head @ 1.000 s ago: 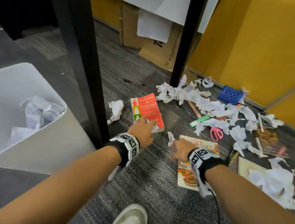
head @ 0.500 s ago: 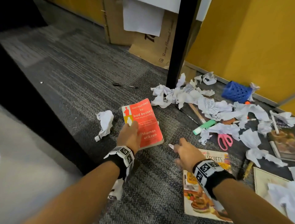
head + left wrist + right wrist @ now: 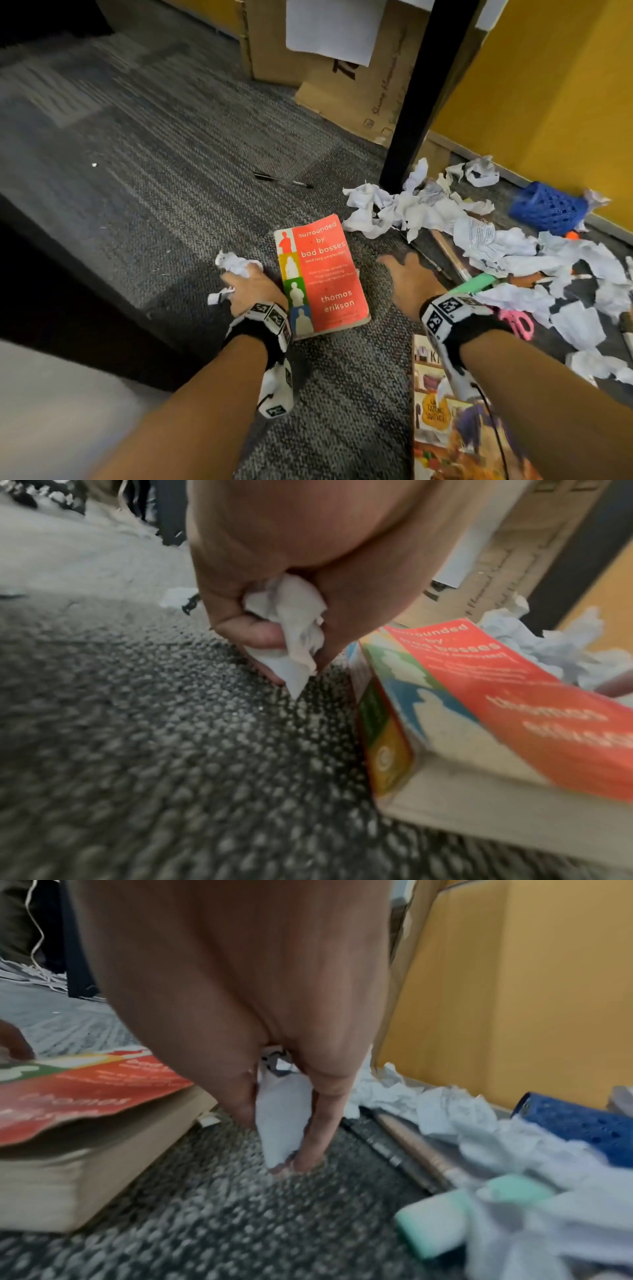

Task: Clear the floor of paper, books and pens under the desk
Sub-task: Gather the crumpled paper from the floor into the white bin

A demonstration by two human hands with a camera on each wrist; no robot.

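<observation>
Left hand [image 3: 251, 291] sits low on the grey carpet floor [image 3: 171, 205], grip curled round a crumpled white paper wad [image 3: 236, 265], just left of the red paperback book [image 3: 320, 274]. The book lies flat, long axis running away from the person, touching neither hand. Right hand [image 3: 409, 277] is just right of it, fingers down at the carpet; ahead and right lies the heap of torn white paper scraps [image 3: 479, 240], nearer this hand. Head view suggests the right grip is spread and empty; right wrist view shows it pinching a small white paper scrap [image 3: 282, 1118]. Left wrist view confirms the wad [image 3: 294, 620] clenched.
</observation>
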